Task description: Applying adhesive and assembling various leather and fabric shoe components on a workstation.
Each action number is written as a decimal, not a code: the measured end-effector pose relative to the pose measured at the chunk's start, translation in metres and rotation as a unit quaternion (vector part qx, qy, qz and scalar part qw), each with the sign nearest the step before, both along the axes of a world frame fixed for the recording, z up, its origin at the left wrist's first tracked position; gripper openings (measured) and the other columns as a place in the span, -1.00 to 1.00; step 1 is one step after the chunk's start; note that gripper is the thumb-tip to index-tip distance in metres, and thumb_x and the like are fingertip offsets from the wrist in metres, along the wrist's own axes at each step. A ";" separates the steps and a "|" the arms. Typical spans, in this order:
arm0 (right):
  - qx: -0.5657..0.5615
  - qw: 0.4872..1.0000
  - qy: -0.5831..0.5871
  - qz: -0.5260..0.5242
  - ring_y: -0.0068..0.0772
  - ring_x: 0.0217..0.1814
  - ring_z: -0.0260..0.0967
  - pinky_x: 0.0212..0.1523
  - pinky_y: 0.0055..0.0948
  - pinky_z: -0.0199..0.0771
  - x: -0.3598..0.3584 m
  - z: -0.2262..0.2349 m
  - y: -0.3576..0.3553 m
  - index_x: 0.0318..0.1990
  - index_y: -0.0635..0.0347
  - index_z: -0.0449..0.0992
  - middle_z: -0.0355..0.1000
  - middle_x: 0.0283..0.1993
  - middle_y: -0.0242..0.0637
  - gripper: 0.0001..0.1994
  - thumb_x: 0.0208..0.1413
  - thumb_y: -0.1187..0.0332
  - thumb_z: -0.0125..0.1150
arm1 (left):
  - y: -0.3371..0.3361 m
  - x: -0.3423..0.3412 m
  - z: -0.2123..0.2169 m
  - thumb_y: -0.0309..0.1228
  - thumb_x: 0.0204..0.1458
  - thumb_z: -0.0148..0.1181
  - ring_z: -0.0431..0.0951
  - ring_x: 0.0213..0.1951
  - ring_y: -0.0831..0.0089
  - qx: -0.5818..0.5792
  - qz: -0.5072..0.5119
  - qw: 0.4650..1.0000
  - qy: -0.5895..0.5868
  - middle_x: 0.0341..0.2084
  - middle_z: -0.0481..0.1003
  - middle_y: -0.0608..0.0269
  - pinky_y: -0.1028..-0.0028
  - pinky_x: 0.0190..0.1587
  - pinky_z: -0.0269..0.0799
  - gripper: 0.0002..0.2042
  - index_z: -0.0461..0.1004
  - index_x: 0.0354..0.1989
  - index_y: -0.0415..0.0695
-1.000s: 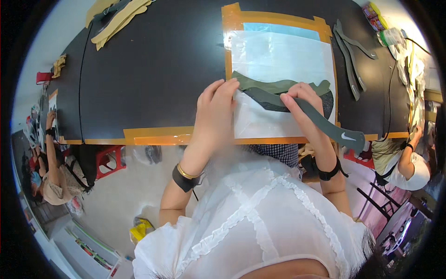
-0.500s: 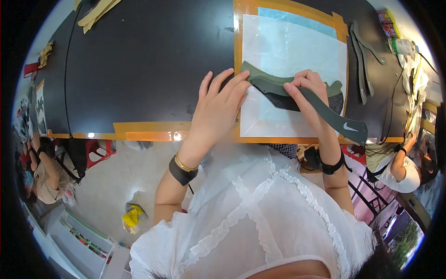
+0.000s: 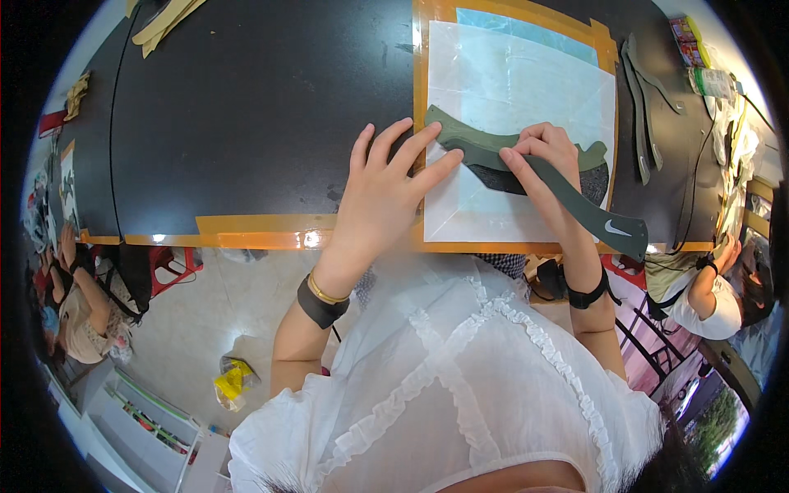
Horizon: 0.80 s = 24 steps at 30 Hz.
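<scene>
A long curved dark green cut piece (image 3: 575,201) lies across a white translucent sheet (image 3: 526,90) taped with orange to the black table (image 3: 246,107). A black mesh piece (image 3: 501,179) shows under it. My left hand (image 3: 382,185) lies flat with fingers spread, its fingertips pressing the green piece's left end. My right hand (image 3: 546,164) pinches the green piece near its middle, fingers curled on its upper edge. The piece's right end hangs past the table's front edge.
Several more dark curved pieces (image 3: 645,99) lie right of the sheet. Small bottles and packets (image 3: 699,49) sit at the far right. Tan cut pieces (image 3: 164,20) lie at the table's far left. Other people sit at the left (image 3: 78,304) and right (image 3: 707,287).
The view has shifted, so the sheet and hands sit a little higher and more central. My left hand's fingers have slid onto the green piece's left end. My right hand keeps its pinch.
</scene>
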State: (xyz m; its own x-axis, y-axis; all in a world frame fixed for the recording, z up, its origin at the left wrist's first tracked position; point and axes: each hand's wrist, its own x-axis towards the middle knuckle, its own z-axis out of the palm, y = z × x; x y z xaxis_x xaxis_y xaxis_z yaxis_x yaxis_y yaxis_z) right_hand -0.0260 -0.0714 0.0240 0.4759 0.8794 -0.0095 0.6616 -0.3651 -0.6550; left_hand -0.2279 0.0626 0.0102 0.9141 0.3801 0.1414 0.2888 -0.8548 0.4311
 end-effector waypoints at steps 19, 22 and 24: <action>-0.004 1.000 -0.019 0.005 -0.30 -0.05 0.26 0.13 -0.26 0.02 -0.001 0.000 0.000 -0.41 0.20 0.56 0.37 -0.22 -0.33 -0.79 0.07 0.24 0.28 | -0.001 0.001 0.001 -0.65 -0.11 0.16 0.19 0.29 0.16 -0.002 0.003 1.000 0.006 0.23 0.29 0.29 -0.02 0.36 -0.05 -0.43 0.44 0.12 0.18; -0.006 1.000 -0.018 0.008 -0.30 -0.05 0.26 0.13 -0.26 0.03 -0.001 0.002 0.001 -0.40 0.21 0.56 0.37 -0.22 -0.33 -0.79 0.07 0.24 0.27 | -0.002 0.000 0.002 -0.64 -0.09 0.14 0.19 0.29 0.16 -0.002 0.004 1.000 0.006 0.22 0.29 0.29 -0.03 0.36 -0.05 -0.45 0.43 0.11 0.17; -0.006 1.000 -0.021 0.007 -0.30 -0.05 0.26 0.13 -0.26 0.03 -0.002 0.003 0.001 -0.40 0.21 0.56 0.37 -0.22 -0.33 -0.80 0.08 0.24 0.27 | -0.002 0.000 0.002 -0.63 -0.08 0.14 0.19 0.29 0.16 -0.003 0.005 1.000 0.003 0.22 0.29 0.29 -0.02 0.36 -0.06 -0.46 0.43 0.11 0.16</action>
State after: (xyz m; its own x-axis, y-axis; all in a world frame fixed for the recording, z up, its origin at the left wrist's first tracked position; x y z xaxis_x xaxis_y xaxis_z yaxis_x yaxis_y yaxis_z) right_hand -0.0281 -0.0700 0.0268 0.4633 0.8862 0.0003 0.6933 -0.3623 -0.6230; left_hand -0.2277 0.0604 0.0123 0.9113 0.3891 0.1345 0.2988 -0.8499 0.4341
